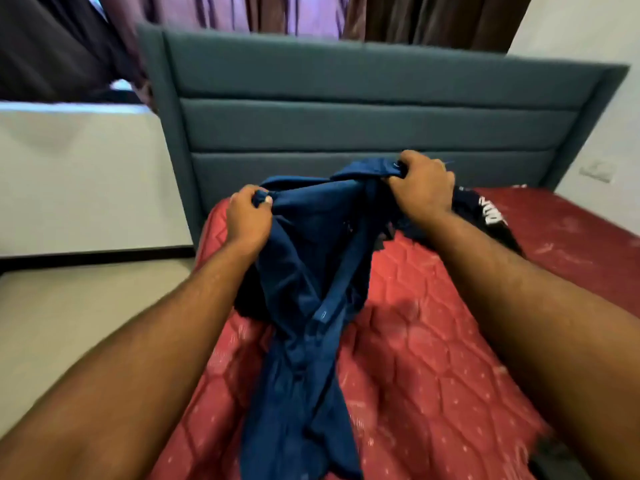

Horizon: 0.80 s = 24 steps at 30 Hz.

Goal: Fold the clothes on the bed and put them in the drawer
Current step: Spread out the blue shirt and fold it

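Observation:
A dark blue garment point(304, 306) hangs between my two hands above the red quilted mattress point(433, 334). My left hand point(247, 216) pinches its upper left edge in curled fingers. My right hand point(422, 183) grips the upper right edge, held a little higher and farther back. The cloth droops down the middle toward me, and its lower end trails on the mattress. A second dark garment with white lettering point(491, 211) lies on the bed behind my right forearm, partly hidden. No drawer is in view.
A grey-green padded headboard point(363, 109) stands at the far end of the bed. Curtains point(284, 12) hang behind it. A pale floor point(69, 306) runs along the left of the bed, a white wall with a switch plate point(597, 171) at right.

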Each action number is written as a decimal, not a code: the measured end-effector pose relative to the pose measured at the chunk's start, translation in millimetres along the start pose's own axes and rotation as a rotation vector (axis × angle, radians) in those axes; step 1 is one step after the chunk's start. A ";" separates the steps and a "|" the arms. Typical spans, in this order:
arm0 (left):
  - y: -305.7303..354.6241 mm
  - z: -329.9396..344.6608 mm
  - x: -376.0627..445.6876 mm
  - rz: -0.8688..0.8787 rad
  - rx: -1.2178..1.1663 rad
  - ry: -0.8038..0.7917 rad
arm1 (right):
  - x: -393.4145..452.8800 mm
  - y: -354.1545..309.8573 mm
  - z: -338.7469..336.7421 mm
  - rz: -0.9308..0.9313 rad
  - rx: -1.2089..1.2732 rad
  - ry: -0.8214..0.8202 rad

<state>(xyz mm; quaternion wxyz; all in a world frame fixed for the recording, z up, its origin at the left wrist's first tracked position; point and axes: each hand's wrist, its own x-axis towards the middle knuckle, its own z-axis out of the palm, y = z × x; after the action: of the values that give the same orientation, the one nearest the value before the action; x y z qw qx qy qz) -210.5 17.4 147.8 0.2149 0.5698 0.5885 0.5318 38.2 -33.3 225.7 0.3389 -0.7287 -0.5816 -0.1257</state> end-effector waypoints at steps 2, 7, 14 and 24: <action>21.2 -27.0 -11.1 0.017 0.324 -0.053 | -2.4 -15.5 -41.4 -0.164 -0.092 0.068; 37.5 -48.6 -116.9 0.501 0.532 -0.269 | -91.5 -33.2 -58.5 -0.585 0.088 -0.339; -18.2 -75.2 -257.0 0.279 0.002 -0.395 | -255.1 19.9 -19.3 -0.396 0.186 -0.666; -43.0 -124.5 -342.9 0.064 -0.083 -0.639 | -363.5 46.8 5.7 0.007 0.777 -0.667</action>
<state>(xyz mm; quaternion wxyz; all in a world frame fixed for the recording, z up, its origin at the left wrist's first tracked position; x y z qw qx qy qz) -247.8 -329.2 31.9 0.3950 0.7171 0.4508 0.3558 -25.4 -311.2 -4.7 0.3810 -0.5515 -0.6594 0.3404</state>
